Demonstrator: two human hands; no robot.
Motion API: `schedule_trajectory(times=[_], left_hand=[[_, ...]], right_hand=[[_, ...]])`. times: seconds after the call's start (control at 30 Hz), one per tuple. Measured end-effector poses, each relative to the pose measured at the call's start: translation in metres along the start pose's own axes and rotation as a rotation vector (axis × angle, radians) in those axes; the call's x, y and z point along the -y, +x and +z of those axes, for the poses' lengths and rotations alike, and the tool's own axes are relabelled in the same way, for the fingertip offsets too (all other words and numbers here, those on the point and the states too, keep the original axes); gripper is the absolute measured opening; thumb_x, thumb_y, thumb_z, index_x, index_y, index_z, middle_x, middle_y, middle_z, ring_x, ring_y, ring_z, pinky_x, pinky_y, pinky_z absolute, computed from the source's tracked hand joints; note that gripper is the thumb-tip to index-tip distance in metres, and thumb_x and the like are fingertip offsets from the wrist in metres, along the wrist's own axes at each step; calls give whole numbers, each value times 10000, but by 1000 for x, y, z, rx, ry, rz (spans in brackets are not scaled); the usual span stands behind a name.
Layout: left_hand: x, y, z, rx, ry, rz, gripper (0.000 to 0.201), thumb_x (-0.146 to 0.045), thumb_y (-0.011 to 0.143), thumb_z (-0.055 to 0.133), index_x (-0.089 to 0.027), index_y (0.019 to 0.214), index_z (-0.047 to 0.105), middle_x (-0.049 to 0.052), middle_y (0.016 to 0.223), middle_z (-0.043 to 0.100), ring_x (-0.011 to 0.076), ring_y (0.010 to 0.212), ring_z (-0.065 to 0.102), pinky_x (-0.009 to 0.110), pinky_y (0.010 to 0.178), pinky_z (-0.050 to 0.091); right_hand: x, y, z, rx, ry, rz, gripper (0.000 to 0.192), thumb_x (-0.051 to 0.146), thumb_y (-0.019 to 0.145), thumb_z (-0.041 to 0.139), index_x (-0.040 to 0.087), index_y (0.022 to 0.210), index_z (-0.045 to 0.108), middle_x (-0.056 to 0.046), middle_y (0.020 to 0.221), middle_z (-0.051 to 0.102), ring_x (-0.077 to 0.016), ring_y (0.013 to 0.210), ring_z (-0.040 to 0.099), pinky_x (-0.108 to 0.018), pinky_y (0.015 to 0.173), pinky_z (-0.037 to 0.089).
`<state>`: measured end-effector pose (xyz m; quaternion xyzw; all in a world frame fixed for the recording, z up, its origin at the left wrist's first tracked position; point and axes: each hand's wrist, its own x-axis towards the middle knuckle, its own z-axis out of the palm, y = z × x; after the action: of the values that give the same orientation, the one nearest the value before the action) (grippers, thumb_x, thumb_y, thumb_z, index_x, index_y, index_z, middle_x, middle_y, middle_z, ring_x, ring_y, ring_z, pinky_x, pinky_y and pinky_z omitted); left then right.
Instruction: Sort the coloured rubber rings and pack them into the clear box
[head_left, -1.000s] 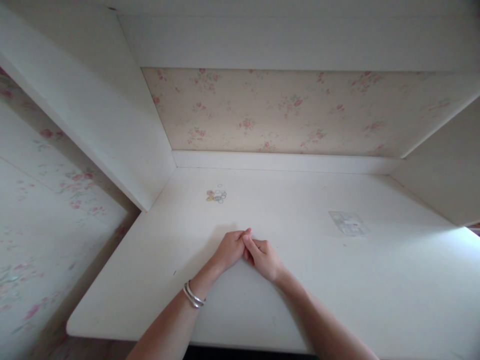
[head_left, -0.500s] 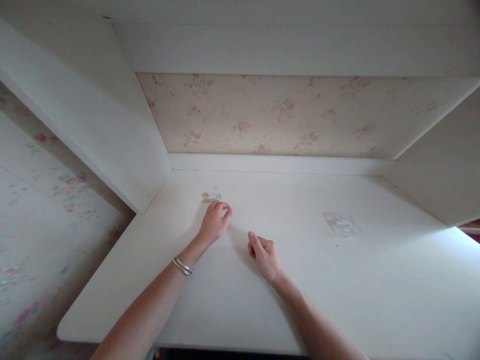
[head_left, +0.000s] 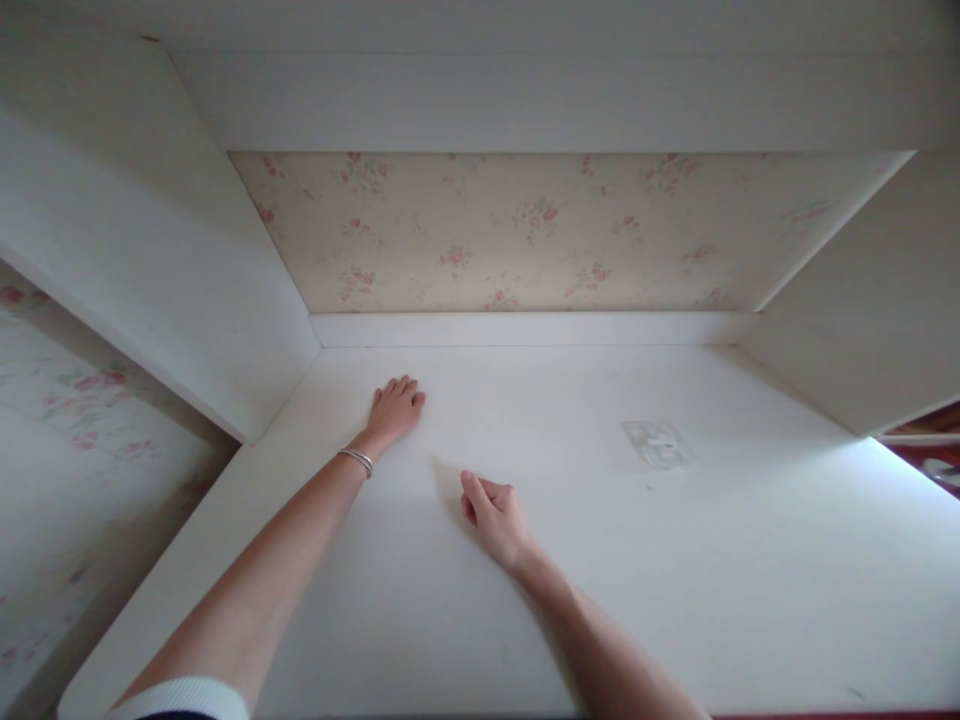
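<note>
While left hand (head_left: 395, 408) lies flat on desk (head_left: 675, 560), fingers together, right hand (head_left: 495, 515) loosely curled, empty.

Two hands lie on the one white counter (head_left: 675, 600): the left hand (head_left: 395, 408) flat near the back left corner, the right hand (head_left: 495, 515) nearer the front edge. One bangle (head_left: 356, 459) circles the left wrist. One clear plastic packet (head_left: 657, 444) lies on the counter, right of the right hand.
</note>
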<state>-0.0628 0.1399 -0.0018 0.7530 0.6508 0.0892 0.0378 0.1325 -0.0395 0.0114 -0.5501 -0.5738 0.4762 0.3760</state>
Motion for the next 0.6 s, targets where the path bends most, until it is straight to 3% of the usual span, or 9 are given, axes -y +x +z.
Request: schedule_trajectory(times=[0.17, 0.47, 0.6], left_hand=[[-21, -8, 9, 36, -49, 136, 506, -392, 955, 268, -120, 1360, 404, 141, 1476, 337, 288, 1365, 278, 460, 1112, 184], [-105, -59, 18, 68, -269, 532, 456, -376, 934, 379, -136, 1313, 464, 124, 1426, 415, 220, 1349, 318, 364, 1132, 216], [-108, -59, 3, -9, -498, 518, 376, -353, 940, 374, -157, 1212, 543, 103, 1327, 492, 184, 1260, 421, 317, 1083, 315]], right_hand=[[3, -1, 0, 18, 10, -22, 621, 648, 889, 283, 175, 538, 478, 30, 507, 406, -85, 485, 362, -225, 485, 278], [3, -4, 2, 2, 21, -33, 596, 622, 888, 320, 171, 544, 504, 27, 492, 435, -87, 477, 369, -231, 491, 290], [4, -1, -9, -75, 71, -50, 583, 613, 889, 327, 178, 532, 482, 29, 488, 416, -89, 472, 359, -239, 490, 283]])
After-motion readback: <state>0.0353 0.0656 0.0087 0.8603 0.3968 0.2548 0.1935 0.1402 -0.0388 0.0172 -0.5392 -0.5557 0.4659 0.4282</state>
